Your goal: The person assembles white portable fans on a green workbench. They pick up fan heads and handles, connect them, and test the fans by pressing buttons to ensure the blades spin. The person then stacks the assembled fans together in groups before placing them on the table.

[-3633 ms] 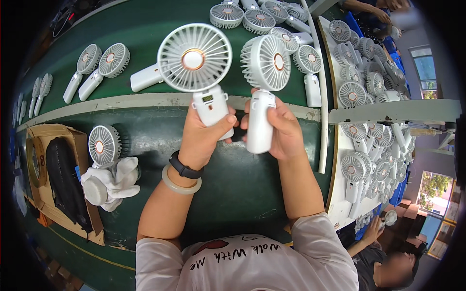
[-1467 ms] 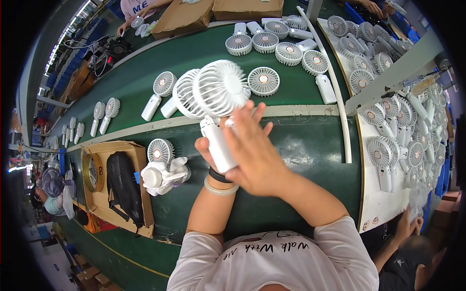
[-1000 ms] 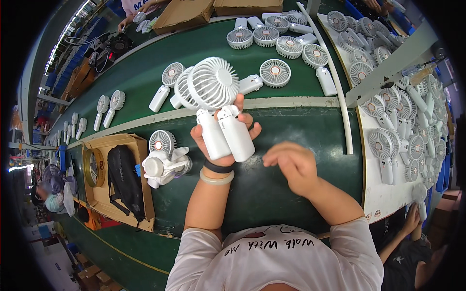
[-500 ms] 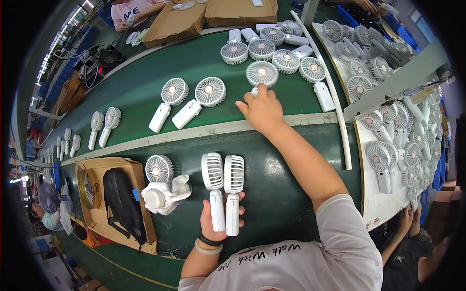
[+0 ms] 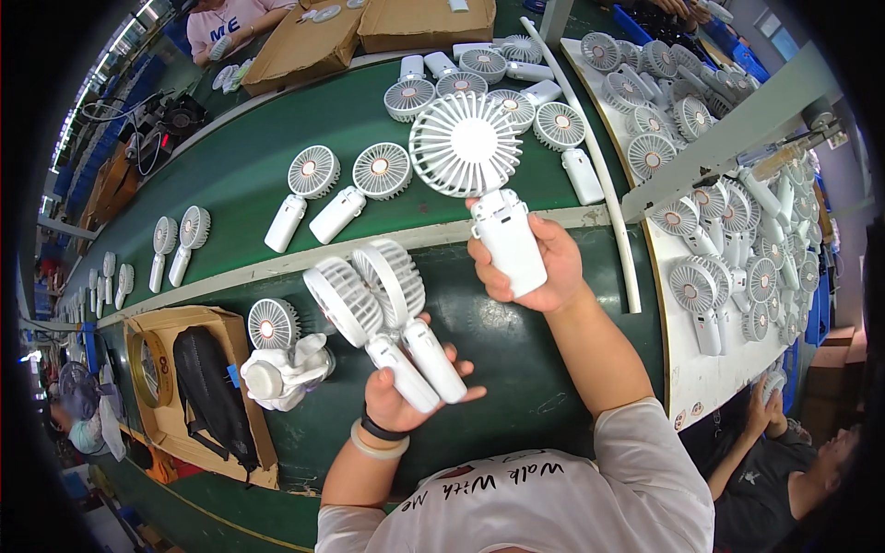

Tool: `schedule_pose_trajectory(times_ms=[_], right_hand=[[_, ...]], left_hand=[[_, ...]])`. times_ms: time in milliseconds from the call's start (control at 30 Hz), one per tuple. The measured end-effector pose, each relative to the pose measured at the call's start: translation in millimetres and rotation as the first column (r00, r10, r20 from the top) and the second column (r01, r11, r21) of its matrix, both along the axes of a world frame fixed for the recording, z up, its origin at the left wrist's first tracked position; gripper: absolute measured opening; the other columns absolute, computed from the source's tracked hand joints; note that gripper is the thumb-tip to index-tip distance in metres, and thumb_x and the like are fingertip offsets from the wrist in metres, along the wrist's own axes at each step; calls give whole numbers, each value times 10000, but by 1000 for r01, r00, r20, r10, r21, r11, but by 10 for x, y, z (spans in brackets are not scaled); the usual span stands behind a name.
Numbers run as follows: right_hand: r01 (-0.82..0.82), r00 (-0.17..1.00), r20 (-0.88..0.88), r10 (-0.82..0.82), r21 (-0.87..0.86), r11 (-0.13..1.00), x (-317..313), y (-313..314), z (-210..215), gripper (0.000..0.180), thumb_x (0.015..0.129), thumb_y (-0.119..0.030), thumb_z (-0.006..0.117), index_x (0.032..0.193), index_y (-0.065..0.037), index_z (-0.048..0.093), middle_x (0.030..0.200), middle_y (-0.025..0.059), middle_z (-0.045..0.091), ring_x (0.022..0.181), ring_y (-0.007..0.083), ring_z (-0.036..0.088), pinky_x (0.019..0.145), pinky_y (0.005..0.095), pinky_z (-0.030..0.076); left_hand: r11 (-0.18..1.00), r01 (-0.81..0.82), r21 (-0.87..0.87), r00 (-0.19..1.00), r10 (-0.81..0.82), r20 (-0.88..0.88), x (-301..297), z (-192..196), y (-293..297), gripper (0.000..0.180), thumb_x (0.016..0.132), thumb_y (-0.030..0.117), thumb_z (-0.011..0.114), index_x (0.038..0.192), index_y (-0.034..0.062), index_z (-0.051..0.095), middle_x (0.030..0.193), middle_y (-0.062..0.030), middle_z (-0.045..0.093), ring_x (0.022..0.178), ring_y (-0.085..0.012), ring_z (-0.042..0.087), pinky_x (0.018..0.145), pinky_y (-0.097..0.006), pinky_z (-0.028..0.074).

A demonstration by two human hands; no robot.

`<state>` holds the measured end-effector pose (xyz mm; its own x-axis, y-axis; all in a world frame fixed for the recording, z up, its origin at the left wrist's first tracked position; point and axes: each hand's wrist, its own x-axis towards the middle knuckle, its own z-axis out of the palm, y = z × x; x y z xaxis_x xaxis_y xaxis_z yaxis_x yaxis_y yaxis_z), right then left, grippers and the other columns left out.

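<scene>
My left hand point(image 5: 395, 398) cradles two white handheld fans by their handles: one fan point(image 5: 346, 300) on the left and a second fan point(image 5: 394, 286) close against it, both heads tilted up to the left. My right hand point(image 5: 558, 267) is wrapped round the handle of a third white handheld fan point(image 5: 510, 241), raised over the pale strip along the bench, with its round grille pointing away from me and its handle toward me. Left of my left hand, a white fan point(image 5: 274, 324) rests by a bottle wrapped in white cloth point(image 5: 286, 370).
Two fans point(image 5: 313, 172) lie on the green belt point(image 5: 249, 170), with several more beyond. A white tube point(image 5: 590, 157) borders the belt's right side. Several fans crowd the white board point(image 5: 659, 369) at right. A cardboard tray point(image 5: 267, 442) holds a black pouch point(image 5: 212, 392). Co-workers sit around.
My right hand has lifted a fan off the belt and brought it nearer. My left hand has tipped its two fans to the left and raised them slightly. The view has shifted.
</scene>
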<state>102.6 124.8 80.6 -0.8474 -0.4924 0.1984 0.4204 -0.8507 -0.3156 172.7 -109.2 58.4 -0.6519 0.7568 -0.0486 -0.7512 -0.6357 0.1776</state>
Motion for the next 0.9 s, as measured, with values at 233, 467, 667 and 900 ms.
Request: schedule_pose_trajectory(times_ms=[233, 467, 667, 900], right_hand=[[252, 965, 37, -258, 125, 960, 127, -131, 74, 457, 937, -371, 413, 1248, -36, 406, 980, 143, 557, 729, 224, 568, 634, 342, 504], [403, 901, -101, -423, 559, 725, 206, -88, 49, 370, 848, -134, 588, 1177, -25, 460, 969, 102, 611, 815, 223, 640, 735, 350, 527], [463, 871, -199, -449, 637, 617, 190, -49, 140, 383, 834, -44, 586, 1193, -33, 454, 1017, 73, 604, 863, 159, 619, 756, 298, 512], [396, 906, -154, -395, 639, 659, 196, -27, 100, 411, 804, -25, 607, 1188, -21, 463, 1027, 90, 608, 909, 174, 614, 802, 313, 497]], left_hand=[[960, -196, -198, 956, 142, -257, -314, 85, 142, 802, 737, 371, 702, 1361, 139, 254, 1105, -176, 502, 999, -315, 569, 712, -467, 553], [884, -347, -314, 858, 164, -487, -438, 213, 197, 766, 689, 243, 748, 1291, 45, 319, 1130, -167, 478, 1033, -292, 546, 770, -460, 538], [811, -398, -428, 839, 134, -527, -401, 162, 232, 818, 656, 194, 739, 1311, 129, 252, 1135, -166, 439, 1084, -299, 502, 874, -541, 478], [845, -375, -382, 869, 177, -461, -331, 169, 292, 779, 637, 139, 755, 1283, 37, 332, 1177, -158, 449, 1100, -279, 495, 872, -515, 488]])
